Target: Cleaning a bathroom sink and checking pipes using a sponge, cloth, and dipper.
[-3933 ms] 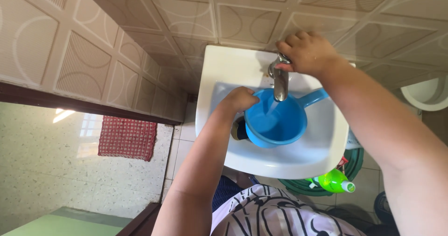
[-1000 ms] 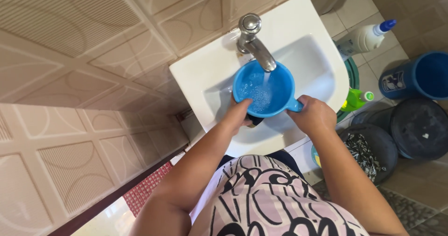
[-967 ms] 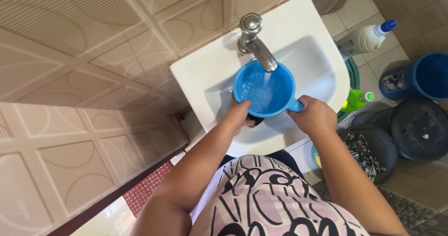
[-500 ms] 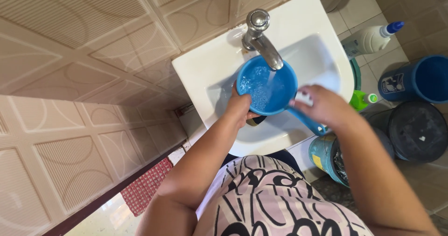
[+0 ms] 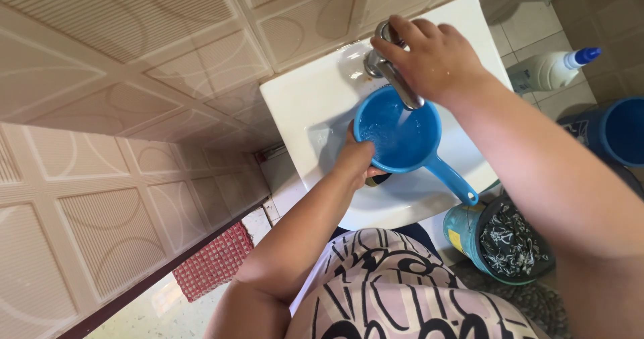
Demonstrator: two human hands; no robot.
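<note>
White sink (image 5: 322,104), wall-mounted: blue scoop (image 5: 397,136) sits in its basin under the tap (image 5: 392,77), holding water. Right hand (image 5: 436,57) has left the scoop handle, fingers now curled on the tap; flow probably being shut. Left hand (image 5: 355,159), fingers wrapped, grips the scoop rim.

This was a home bathroom: a white ceramic washbasin (image 5: 322,104) with a chrome tap (image 5: 392,77) sat under the hands, beige patterned wall tiles (image 5: 134,64) beyond them, a white plastic cleaner bottle (image 5: 547,71) on the floor right of them.

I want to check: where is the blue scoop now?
The blue scoop sits in the white sink, under the tap, held by the left hand.
</note>
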